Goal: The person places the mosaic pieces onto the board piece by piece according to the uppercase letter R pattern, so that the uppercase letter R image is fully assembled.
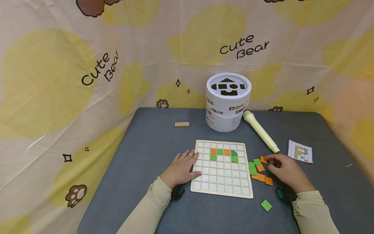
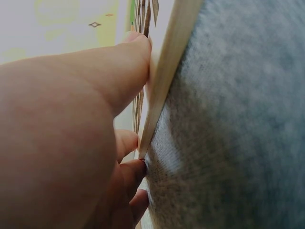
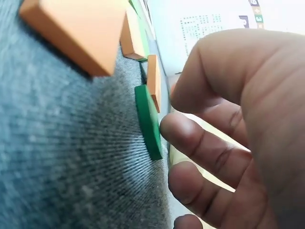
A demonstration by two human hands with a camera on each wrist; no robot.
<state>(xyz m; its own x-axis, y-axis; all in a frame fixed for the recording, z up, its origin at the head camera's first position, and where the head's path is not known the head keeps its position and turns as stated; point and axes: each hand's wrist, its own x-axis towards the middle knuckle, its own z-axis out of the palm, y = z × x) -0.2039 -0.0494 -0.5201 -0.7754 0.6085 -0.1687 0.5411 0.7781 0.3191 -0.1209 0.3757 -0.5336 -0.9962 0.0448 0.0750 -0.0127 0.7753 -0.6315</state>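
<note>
A wooden grid board [image 1: 221, 181] lies in the middle of the table. Several orange, green and dark green pieces [image 1: 220, 151] sit in its upper cells. My left hand [image 1: 180, 168] rests spread on the board's left edge, its thumb [image 2: 119, 67] on the top face. To the right of the board, my right hand [image 1: 287, 170] has bent fingers close over a dark green piece [image 3: 148, 123]. That piece lies on the table with a fingertip right beside it; contact is unclear. Orange tiles [image 1: 268, 181] and light green tiles [image 1: 252, 168] are scattered between board and hand.
A white lidded bucket [image 1: 226, 112] stands at the back, with a pale yellow stick [image 1: 261, 131] to its right. A pattern card [image 1: 300, 151] lies at the right. One wooden block [image 1: 181, 124] is behind the board. A lone green tile [image 1: 266, 205] lies nearer the front.
</note>
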